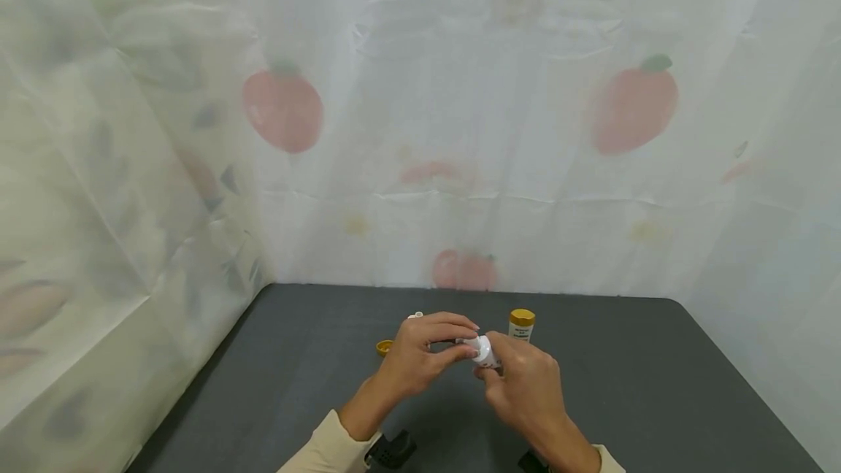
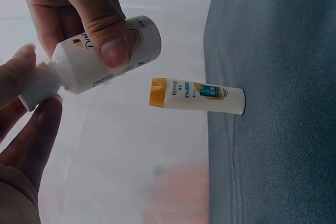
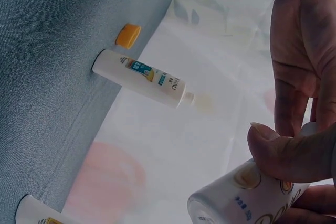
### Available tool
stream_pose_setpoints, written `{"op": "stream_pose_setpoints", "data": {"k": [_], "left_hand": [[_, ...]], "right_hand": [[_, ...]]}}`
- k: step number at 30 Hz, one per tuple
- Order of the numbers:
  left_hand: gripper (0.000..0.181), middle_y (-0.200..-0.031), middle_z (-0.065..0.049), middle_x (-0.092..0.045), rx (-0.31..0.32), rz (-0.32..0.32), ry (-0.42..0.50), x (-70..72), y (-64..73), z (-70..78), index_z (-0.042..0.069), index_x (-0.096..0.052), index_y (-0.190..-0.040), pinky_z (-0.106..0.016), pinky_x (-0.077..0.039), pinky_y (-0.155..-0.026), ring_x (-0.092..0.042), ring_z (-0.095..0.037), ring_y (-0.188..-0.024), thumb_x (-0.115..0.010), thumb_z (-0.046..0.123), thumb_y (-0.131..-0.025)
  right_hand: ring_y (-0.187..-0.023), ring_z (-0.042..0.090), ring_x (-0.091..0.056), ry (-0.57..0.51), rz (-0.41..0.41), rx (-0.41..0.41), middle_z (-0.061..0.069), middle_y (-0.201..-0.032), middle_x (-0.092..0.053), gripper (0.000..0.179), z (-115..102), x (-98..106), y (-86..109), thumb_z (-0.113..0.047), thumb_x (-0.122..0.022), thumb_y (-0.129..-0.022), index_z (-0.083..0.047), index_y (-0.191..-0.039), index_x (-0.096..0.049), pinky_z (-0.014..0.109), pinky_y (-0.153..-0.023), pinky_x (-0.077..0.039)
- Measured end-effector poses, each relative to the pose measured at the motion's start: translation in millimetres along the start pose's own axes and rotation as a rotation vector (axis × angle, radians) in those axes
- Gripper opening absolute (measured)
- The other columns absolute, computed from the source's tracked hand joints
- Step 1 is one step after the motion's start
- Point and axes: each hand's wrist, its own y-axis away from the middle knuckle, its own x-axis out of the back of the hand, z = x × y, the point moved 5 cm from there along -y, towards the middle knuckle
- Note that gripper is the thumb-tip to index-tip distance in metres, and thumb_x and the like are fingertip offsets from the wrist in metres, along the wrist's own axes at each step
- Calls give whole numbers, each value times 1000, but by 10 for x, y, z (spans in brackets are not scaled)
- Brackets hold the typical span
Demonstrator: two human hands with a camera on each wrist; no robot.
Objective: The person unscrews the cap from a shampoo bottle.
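Observation:
A small white bottle (image 2: 79, 69) with gold lettering is held tilted above the table between both hands. My right hand (image 1: 528, 378) grips its body, thumb across the label. At the other end, the fingertips and thumb of my left hand (image 1: 417, 356) pinch its white cap (image 2: 41, 88). In the left wrist view a narrow neck shows between cap and bottle. The right wrist view shows the bottle's base (image 3: 202, 211) pointing away from the hand, while the cap end is mostly hidden behind fingers.
A white bottle with a gold cap (image 1: 522, 323) stands behind my right hand. Beyond my left hand stands a capless white bottle (image 3: 142, 74), mostly hidden in the head view, with a loose yellow cap (image 1: 384, 347) beside it. Fruit-printed curtains (image 1: 460, 130) enclose the grey table (image 1: 624, 385).

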Motion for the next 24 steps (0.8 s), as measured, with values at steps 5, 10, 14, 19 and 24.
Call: {"op": "stream_pose_setpoints", "data": {"k": [5, 10, 14, 19, 24], "left_hand": [[30, -126, -11, -73, -3, -39, -44, 5, 11, 18, 7, -77, -119, -24, -62, -88, -75, -23, -111, -80, 8, -90], [29, -121, -10, -74, 6, -72, -89, 20, 0, 55, 7, -76, -121, -23, -62, -87, -75, -20, -106, -78, 7, -92], [26, -111, -6, -75, -5, -58, -121, 27, -18, 48, 8, -77, -115, -25, -64, -79, -74, -11, -92, -81, 17, -91], [28, -116, -11, -75, -14, -25, -70, 16, -22, 1, 9, -75, -119, -27, -64, -78, -75, -15, -93, -80, 15, -92], [30, -123, -13, -75, 21, -25, 59, 5, -12, -21, 10, -76, -122, -29, -65, -83, -76, -22, -102, -79, 12, -92]], "right_hand": [[-71, 14, -73, -5, 0, 0, 0, -89, -79, 52, 4, 4, -2, -11, -102, -55, -14, -98, -75, 32, -58, -60], [-70, 13, -72, -7, 9, 7, -1, -87, -78, 52, 6, 1, 4, -12, -102, -54, -15, -96, -73, 31, -58, -59], [-68, 12, -70, -4, 2, 6, -2, -86, -77, 50, -6, 8, 8, -12, -102, -55, -15, -95, -72, 28, -56, -57], [-64, 9, -66, -28, -11, -16, -4, -81, -75, 46, -16, 13, 7, -13, -101, -58, -16, -93, -72, 23, -54, -51], [-64, 8, -66, -63, -28, -57, -4, -81, -75, 43, -6, 6, -1, -12, -101, -59, -17, -92, -73, 24, -56, -53]]}}
